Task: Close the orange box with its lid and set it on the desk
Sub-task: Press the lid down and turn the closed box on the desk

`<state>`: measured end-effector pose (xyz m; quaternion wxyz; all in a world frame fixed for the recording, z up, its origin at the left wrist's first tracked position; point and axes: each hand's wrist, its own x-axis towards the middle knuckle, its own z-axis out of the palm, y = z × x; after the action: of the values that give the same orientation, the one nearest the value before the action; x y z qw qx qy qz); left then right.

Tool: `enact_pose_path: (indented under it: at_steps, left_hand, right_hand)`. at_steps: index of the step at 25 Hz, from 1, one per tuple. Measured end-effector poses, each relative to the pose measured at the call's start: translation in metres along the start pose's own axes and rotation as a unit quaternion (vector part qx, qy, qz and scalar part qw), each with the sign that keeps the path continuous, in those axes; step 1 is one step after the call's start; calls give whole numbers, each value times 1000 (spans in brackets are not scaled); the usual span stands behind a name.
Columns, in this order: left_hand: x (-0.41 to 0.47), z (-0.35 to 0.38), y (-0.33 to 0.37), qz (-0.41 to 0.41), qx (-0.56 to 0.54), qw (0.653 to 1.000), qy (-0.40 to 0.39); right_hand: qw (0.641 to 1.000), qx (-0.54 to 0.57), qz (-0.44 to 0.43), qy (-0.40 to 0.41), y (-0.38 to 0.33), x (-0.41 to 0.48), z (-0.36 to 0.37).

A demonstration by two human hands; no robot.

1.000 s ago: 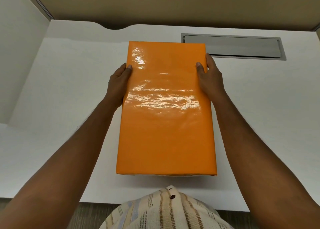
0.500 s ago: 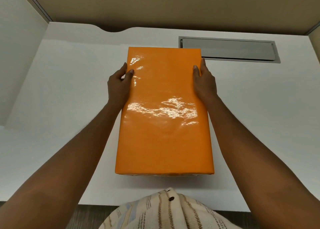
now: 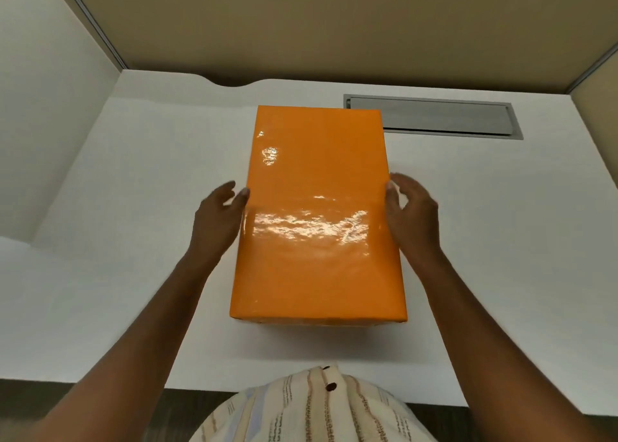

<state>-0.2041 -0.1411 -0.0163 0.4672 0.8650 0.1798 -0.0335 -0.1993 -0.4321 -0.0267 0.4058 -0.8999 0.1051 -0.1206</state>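
The glossy orange box [image 3: 317, 221] lies closed under its lid in the middle of the white desk [image 3: 133, 241], long side pointing away from me. My left hand [image 3: 217, 217] is just off its left edge, fingers spread, thumb tip near the lid's edge. Beside the right edge my right hand [image 3: 413, 210] hovers, fingers apart and blurred. Neither hand grips the box. The box's sides are mostly hidden under the lid.
A grey metal cable hatch [image 3: 434, 117] is set into the desk behind the box at the right. Beige partition walls [image 3: 334, 23] close off the back and both sides. My striped shirt [image 3: 317, 408] shows at the near desk edge.
Both hands held the box by its sides before; now they have let go and drawn back toward me, fingers spread. The box rests on the desk.
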Motion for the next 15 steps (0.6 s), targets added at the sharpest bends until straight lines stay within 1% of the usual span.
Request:
enact_pose_path:
  at_steps: [3,5,7,10,15]
  left_hand:
    - [-39,8,-23,-10,-7,1000,-21]
    - [-58,14,-34,6,-4,999,-40]
    - [-69,20,-38,14,13,999,-38]
    - [-71,27,-41,20,27,999,-9]
    - [-68,27,-44,42,2,999,-10]
  right_hand:
    - [993,-58,29,-97,15,-45,-5]
    - [987,-71,38,-138,22,-67,-4]
    - [983,-74,34,-165,27,-80,-1]
    - [984,-62,32,-165,27,-83,3]
    - [988,-45,24,-149,29,-83,5]
